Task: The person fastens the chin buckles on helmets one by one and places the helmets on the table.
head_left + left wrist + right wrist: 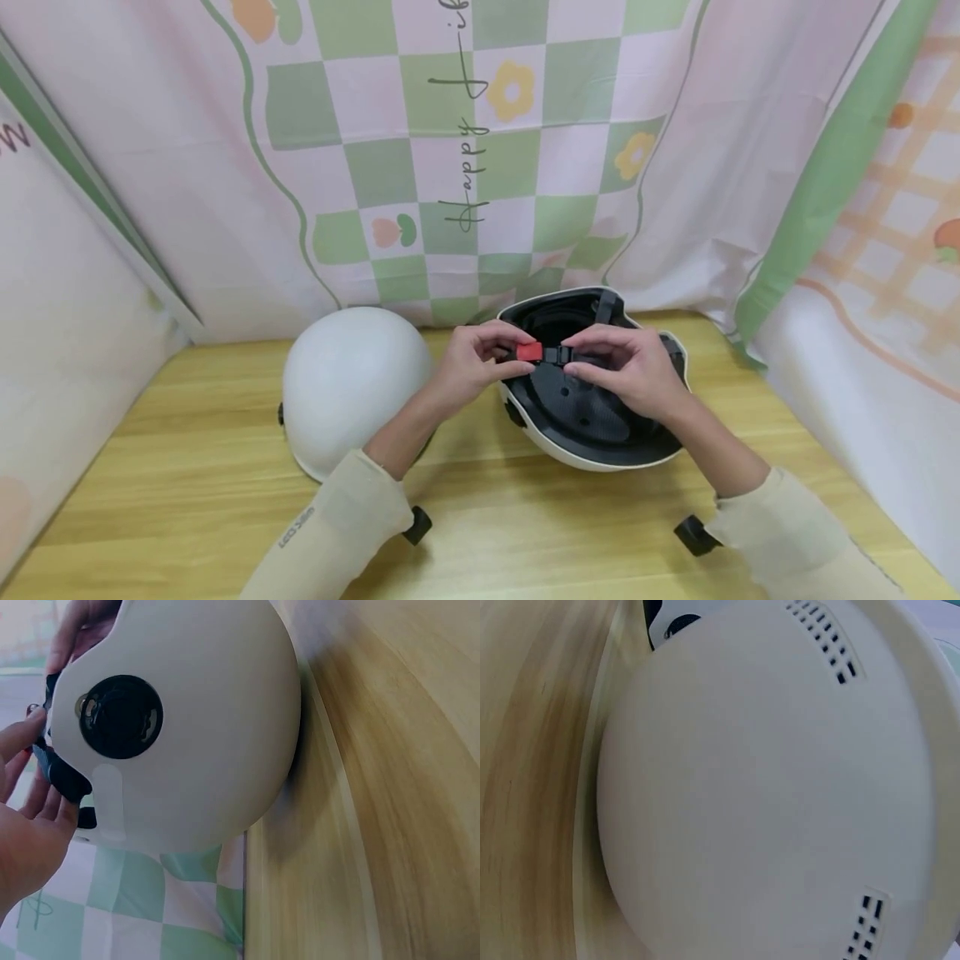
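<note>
On the wood-grain table (517, 542), an upturned white helmet (555, 437) is set crown down, and trouble could be started right there: on that rounded shell the whole bowl might be rocked or spun if it is tugged from one side only. Off to the left, a second white helmet (352, 383) is parked dome up; it could be nudged by the left forearm (401, 435), which is held across it in the head view.

Now the hands, both engaged over the opening! A red tab (529, 352) is pinched in the thumb and fingers of the left hand (468, 360), while the black buckle (564, 356) is pinched by the right hand (637, 367). Small holds, these, and a slip could be caused by so little being gripped. Whether the pieces are fully latched cannot be told; if poorly lined up, they could be jammed.

And the direction? The helmet's opening is turned upward; its long axis seems to be laid from upper left to lower right in the head view, its front end not identifiable. Buckle and tab are stretched left to right across the opening, nearly level, the red end pointed leftward.
</note>
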Motion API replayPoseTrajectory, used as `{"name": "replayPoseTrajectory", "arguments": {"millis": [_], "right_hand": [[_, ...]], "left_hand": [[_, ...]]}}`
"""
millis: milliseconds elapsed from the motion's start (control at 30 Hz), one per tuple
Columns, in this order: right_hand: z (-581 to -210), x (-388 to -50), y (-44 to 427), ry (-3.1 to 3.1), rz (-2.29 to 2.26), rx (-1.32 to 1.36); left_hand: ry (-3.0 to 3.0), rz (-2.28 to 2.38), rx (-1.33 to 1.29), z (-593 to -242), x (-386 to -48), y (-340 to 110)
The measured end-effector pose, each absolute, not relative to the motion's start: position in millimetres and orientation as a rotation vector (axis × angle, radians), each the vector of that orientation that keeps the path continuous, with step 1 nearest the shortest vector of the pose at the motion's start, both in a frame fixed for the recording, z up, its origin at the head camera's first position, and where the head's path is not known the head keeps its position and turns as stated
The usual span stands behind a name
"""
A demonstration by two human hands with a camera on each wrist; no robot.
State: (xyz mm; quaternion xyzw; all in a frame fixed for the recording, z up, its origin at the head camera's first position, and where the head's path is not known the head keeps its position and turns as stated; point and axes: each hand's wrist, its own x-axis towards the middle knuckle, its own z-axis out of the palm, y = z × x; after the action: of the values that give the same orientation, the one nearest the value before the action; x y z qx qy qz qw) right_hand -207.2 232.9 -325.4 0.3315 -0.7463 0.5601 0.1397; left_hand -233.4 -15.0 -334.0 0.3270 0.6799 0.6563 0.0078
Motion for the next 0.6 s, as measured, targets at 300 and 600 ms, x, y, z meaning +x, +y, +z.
{"name": "replayPoseTrajectory", "arguments": {"millis": [300,600], "right_hand": [[-324.7,-207.5,229.3,-2.233,1.520,0.887],[-325.2,-210.5,227.8,-2.279,1.548,0.829]], "left_hand": [[2.197,1.989,1.075,-335.2,-235.6,-16.9],[2.262,1.928,1.114,-335.6,-237.6,-19.8]]}}
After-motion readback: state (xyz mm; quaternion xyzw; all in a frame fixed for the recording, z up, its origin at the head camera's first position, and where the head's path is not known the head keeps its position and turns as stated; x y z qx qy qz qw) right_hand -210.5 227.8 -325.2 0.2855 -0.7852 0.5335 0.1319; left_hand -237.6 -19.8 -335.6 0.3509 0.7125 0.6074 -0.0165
